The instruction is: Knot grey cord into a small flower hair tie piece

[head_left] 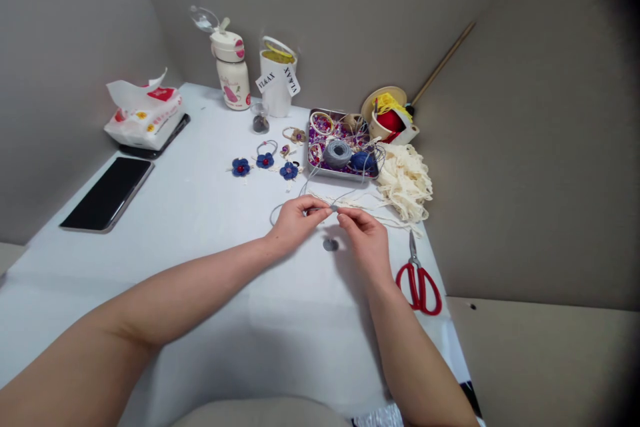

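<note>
A: Any readable text from where you're standing?
B: "VL&AX", twice. Left tag and right tag, both on the white canister. Left one slants, right one's near vertical.
A: Bottle?
B: Script-like lettering by the pink print, too small to read.
A: Tissue pack?
B: White marks on the red patch, illegible from here.

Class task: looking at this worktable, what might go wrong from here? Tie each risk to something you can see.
1. The scissors lie by the table's right edge, near the right arm; a stray elbow or forearm might knock them off.
2. The gray ball of yarn sits among loose beads in the tray; tugging its strand could scatter some.
3. The small gray disc, lying loose near the right hand, might get brushed away.
</note>
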Demonstrator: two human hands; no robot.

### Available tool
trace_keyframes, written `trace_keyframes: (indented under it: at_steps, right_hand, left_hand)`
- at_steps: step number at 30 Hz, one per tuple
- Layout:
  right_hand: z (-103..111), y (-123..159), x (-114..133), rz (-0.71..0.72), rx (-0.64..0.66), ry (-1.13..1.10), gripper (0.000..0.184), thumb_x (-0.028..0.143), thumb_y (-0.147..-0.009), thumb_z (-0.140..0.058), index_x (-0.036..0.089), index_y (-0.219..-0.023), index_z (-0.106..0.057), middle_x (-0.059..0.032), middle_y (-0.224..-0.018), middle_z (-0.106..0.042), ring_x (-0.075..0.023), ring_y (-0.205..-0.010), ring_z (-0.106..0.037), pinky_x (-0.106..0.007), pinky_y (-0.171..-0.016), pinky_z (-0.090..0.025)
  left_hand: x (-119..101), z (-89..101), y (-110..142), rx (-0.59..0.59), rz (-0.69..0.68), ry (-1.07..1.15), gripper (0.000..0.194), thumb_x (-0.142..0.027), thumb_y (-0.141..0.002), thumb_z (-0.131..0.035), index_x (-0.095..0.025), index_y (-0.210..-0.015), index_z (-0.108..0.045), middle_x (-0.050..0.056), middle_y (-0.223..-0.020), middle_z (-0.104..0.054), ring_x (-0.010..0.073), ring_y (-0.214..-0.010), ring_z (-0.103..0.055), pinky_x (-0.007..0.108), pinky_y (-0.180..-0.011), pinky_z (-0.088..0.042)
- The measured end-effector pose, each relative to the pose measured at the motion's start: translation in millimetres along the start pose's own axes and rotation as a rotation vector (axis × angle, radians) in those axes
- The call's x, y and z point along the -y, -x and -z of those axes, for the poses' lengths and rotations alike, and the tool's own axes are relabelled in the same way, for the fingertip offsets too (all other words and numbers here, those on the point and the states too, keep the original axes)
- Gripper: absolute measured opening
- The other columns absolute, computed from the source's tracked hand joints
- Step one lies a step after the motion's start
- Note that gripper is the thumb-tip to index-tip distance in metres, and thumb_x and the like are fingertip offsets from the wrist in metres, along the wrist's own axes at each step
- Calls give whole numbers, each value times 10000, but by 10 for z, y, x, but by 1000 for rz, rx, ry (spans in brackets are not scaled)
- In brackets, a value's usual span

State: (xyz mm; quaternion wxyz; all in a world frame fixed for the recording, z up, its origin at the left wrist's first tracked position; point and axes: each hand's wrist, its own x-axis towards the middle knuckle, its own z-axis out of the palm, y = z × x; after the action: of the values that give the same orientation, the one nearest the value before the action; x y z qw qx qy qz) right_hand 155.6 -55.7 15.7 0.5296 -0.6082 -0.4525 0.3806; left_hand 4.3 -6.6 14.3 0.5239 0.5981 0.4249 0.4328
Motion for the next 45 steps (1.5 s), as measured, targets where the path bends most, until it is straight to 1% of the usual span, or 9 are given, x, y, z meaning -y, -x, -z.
trace_keyframes:
  at_steps: [6,12,18,26,32,38,41,43,45]
  right_hand:
    - [-36,6,-53,-21,-35,-87,169,345,-708,-744,223,-822,-713,-9,-804,-689,-169,-764,-605,-331,-748,-472]
    - [-30,22,-26,55,-26,-17,190,377,-758,-697,200,-828,-682,-13,-801,-658,-169,-754,-578,-319,-721,-453]
    - [26,-14,-3,187,2,193,147,354,-820,-621,211,-822,-656,-19,-818,-639,-183,-801,-571,-340,-770,-433]
    - [108,-50,14,358,83,521,107,257,-863,-553,211,-786,-612,-14,-808,-621,-183,-796,-568,-319,-726,-400]
    - [149,-60,19,412,144,699,106,216,-875,-525,211,-792,-590,-14,-837,-637,-184,-826,-576,-352,-810,-329]
    - [181,-46,44,399,237,811,100,193,-883,-518,210,-823,-596,-6,-861,-633,-180,-866,-571,-368,-839,-277]
    - [182,-44,48,394,246,829,113,193,-882,-519,209,-811,-606,-10,-854,-637,-183,-860,-568,-380,-850,-276]
    - [180,-50,51,386,226,771,114,199,-873,-531,210,-801,-618,-10,-842,-641,-181,-845,-573,-381,-856,-293]
    - [172,-57,53,353,195,619,94,220,-859,-554,213,-822,-640,-17,-861,-648,-182,-853,-582,-365,-847,-340]
  left_hand:
    - [-42,-24,38,5,5,-26,131,-298,-752,-680,-170,-751,-706,25,-739,-657,134,-687,-539,279,-676,-438]
    - [-11,-41,59,22,-1,-46,144,-305,-771,-654,-169,-771,-703,23,-757,-664,137,-699,-553,266,-671,-438]
    - [41,-13,21,65,-36,-181,131,-292,-777,-661,-181,-823,-714,11,-761,-653,122,-668,-542,244,-642,-418]
    - [63,23,-13,111,-160,-352,100,-237,-810,-627,-194,-813,-718,-2,-730,-623,114,-657,-531,240,-656,-408]
    - [85,47,-36,161,-222,-485,118,-232,-822,-610,-207,-821,-725,-6,-718,-628,124,-696,-549,255,-690,-390]
    - [74,49,-25,224,-262,-587,131,-215,-820,-584,-205,-800,-713,-2,-725,-630,139,-726,-561,300,-776,-369]
    - [62,48,-15,242,-284,-605,137,-206,-814,-575,-197,-774,-705,-4,-691,-606,144,-724,-552,312,-784,-358]
    - [51,47,-15,232,-275,-557,134,-207,-806,-579,-191,-761,-704,-5,-673,-587,139,-703,-535,300,-755,-361]
    - [38,42,-21,178,-185,-429,120,-231,-793,-598,-180,-768,-704,-5,-667,-578,127,-657,-507,277,-693,-368]
